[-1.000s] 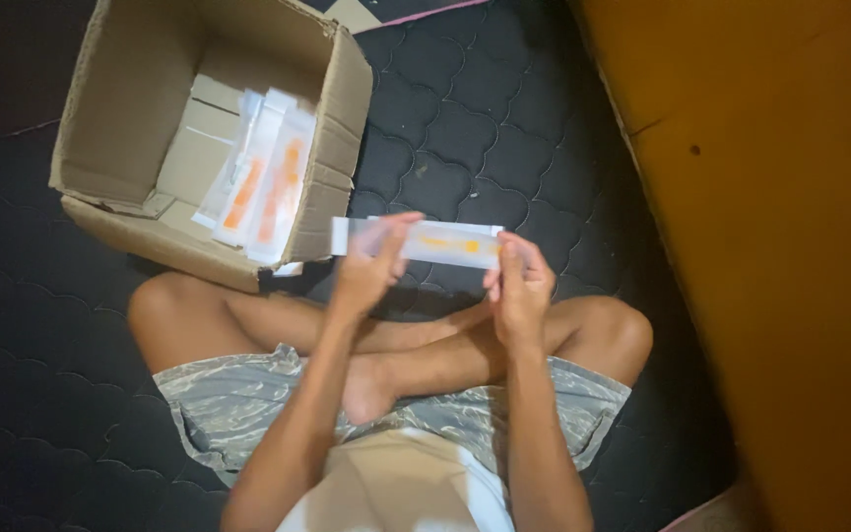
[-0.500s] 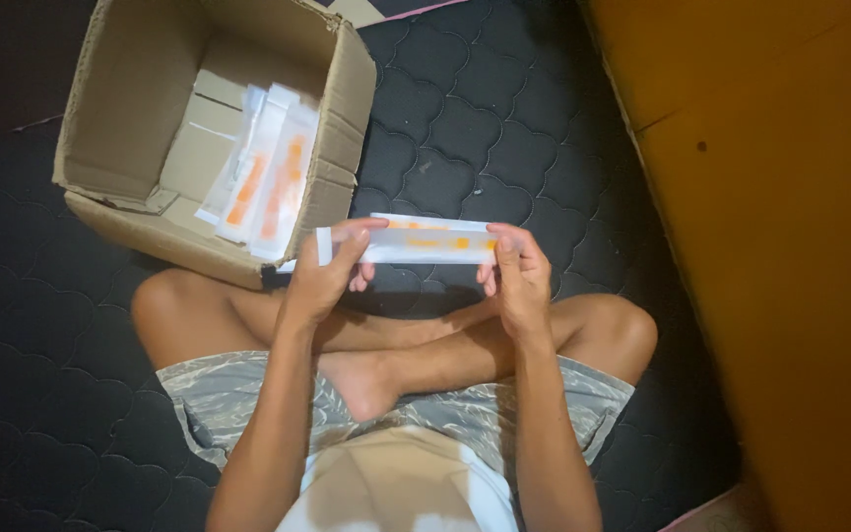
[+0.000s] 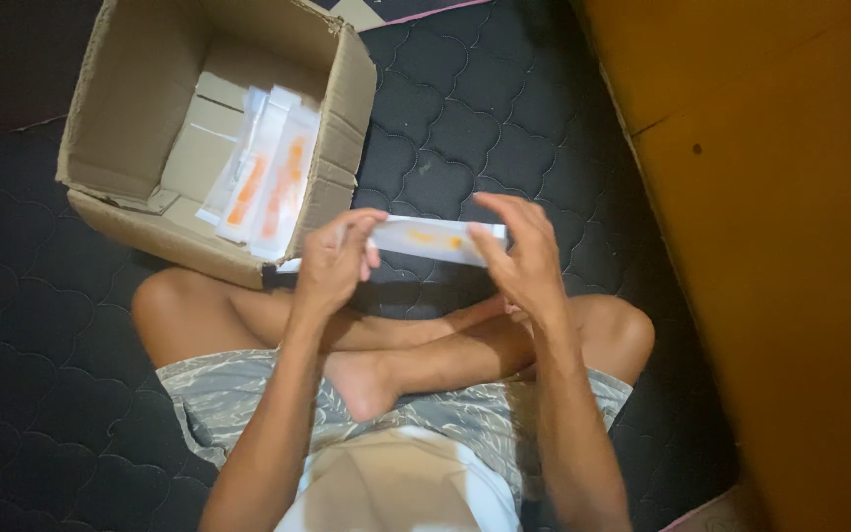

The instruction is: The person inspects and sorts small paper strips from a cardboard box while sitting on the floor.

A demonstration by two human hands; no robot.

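Observation:
I hold a long white packet (image 3: 432, 239) with orange marks level in front of me, above my crossed legs. My left hand (image 3: 332, 261) grips its left end and my right hand (image 3: 522, 254) grips its right end, fingers curled over the top edge. An open cardboard box (image 3: 130, 118) stands just beyond my left knee. Several similar white and orange packets (image 3: 266, 177) lie stacked inside it against the right wall.
I sit cross-legged on a dark quilted mat (image 3: 465, 118). An orange wooden panel (image 3: 780, 246) runs along the right side, close to my right knee. A pale object (image 3: 361, 12) lies at the mat's far edge behind the box.
Both hands have turned the packet slightly and shifted their grip on its ends. The view has drifted a little, so the box and hands sit lower and more to the left.

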